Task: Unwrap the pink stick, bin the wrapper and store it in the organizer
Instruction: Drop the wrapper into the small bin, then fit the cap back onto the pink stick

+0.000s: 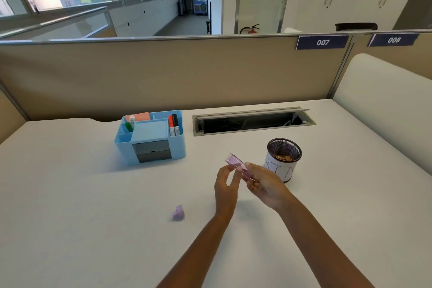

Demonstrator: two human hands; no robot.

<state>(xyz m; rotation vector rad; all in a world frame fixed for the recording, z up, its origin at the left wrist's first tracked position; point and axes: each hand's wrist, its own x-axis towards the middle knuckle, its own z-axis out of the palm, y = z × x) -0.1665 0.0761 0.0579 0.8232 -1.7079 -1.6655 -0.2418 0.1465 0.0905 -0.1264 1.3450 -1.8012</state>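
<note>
Both hands hold the pink stick (238, 167) above the white tabletop (93, 217), just left of the mesh bin (282, 159); the right hand (264, 184) grips its lower end, the left hand (226, 184) pinches its middle between thumb and fingers (236, 176) — a crumpled purple scrap (178, 213) lies nearer; the blue organizer (150, 138) stands well apart, far left.

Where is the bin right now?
In the head view, the bin stands on the desk right of centre, just behind the right hand, well right of the blue organizer.
</note>
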